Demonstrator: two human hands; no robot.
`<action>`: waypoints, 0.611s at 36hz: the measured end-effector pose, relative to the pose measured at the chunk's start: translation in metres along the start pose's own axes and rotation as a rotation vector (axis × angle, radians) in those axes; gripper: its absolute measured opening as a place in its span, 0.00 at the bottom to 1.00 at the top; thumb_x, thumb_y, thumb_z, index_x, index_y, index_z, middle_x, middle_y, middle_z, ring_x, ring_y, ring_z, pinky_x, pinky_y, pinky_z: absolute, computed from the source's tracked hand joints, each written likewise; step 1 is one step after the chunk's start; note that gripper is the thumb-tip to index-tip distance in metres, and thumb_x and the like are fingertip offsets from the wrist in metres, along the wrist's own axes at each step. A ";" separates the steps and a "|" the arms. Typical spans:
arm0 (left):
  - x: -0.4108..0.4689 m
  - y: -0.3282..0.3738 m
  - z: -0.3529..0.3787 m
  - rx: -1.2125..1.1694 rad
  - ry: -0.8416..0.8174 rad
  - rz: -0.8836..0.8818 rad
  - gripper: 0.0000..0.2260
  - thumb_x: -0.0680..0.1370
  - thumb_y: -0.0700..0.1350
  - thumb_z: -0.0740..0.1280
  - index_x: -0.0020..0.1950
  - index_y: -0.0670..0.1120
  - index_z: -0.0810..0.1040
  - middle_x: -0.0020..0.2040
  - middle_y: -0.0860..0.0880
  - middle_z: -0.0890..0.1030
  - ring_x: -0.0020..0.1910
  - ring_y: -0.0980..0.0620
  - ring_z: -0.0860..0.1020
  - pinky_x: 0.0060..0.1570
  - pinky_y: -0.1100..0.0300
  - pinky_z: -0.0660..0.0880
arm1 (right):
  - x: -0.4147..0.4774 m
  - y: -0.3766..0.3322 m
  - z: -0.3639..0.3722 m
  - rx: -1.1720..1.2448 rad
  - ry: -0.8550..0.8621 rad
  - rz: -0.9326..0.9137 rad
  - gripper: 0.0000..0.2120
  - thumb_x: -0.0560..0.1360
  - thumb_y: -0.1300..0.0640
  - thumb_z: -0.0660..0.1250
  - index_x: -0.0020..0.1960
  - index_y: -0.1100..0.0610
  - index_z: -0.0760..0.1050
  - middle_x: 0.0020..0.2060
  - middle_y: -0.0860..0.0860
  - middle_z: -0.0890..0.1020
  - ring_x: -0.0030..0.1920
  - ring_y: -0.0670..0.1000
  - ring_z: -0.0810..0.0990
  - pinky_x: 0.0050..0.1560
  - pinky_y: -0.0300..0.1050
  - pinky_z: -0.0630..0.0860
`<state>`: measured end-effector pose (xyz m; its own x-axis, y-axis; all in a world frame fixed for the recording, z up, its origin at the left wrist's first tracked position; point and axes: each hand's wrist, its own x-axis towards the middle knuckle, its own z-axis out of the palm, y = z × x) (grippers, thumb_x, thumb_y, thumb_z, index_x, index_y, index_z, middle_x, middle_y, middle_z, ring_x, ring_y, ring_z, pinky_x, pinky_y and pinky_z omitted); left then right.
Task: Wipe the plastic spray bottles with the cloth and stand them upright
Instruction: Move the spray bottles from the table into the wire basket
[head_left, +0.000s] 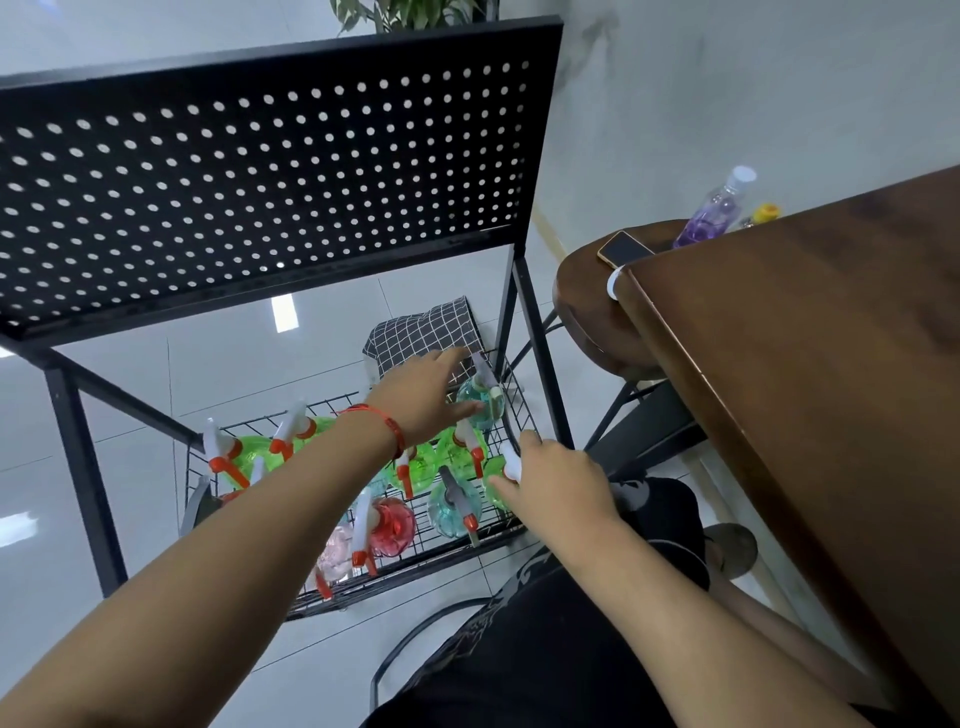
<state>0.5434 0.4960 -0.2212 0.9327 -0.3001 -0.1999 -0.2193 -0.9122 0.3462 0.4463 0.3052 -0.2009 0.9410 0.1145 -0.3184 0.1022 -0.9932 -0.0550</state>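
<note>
we reckon: grabbing the cloth (423, 332) | left hand (421, 395) open, fingers straight, over teal bottle (480, 402) at 2 o'clock in basket (332, 404) | right hand (556, 478) on green bottle (511, 464) head, grip can't tell | cloth at 1 o'clock | let's pinch cloth first, then steady necks

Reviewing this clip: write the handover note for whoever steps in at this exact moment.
Left hand: open, fingers stretched toward the teal spray bottle in the far right corner of the wire basket, not yet gripping it.
Right hand: thumb and forefinger round the white head of a green spray bottle at the basket's right edge.
Checked cloth: draped over the basket's far rim, in neither hand.
Done: cannot tell which bottles are wiped. The other bottles seem to stand upright.
Left: take the cloth, wipe, stand each bottle up.
</note>
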 end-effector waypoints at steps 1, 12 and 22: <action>-0.004 -0.003 -0.002 -0.007 0.012 -0.005 0.35 0.80 0.63 0.70 0.83 0.51 0.64 0.76 0.46 0.76 0.71 0.45 0.77 0.69 0.46 0.78 | -0.001 0.000 -0.003 -0.005 0.014 -0.006 0.30 0.82 0.32 0.61 0.70 0.56 0.69 0.58 0.54 0.82 0.58 0.59 0.85 0.50 0.51 0.81; -0.023 -0.027 -0.007 -0.010 0.020 -0.163 0.29 0.82 0.64 0.68 0.79 0.54 0.70 0.72 0.46 0.76 0.68 0.44 0.77 0.63 0.45 0.80 | 0.013 -0.032 -0.003 -0.014 0.096 -0.083 0.23 0.87 0.39 0.53 0.61 0.55 0.78 0.52 0.53 0.83 0.49 0.56 0.84 0.41 0.48 0.72; -0.015 -0.032 0.000 0.070 -0.079 -0.157 0.24 0.85 0.63 0.63 0.78 0.53 0.73 0.66 0.45 0.82 0.63 0.44 0.80 0.58 0.48 0.80 | 0.026 -0.043 0.014 -0.053 0.052 -0.078 0.21 0.88 0.48 0.52 0.52 0.55 0.81 0.42 0.52 0.83 0.38 0.55 0.79 0.39 0.46 0.70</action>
<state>0.5367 0.5294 -0.2297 0.9322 -0.1713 -0.3189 -0.0952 -0.9659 0.2407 0.4620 0.3513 -0.2203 0.9448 0.1921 -0.2656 0.1919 -0.9810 -0.0269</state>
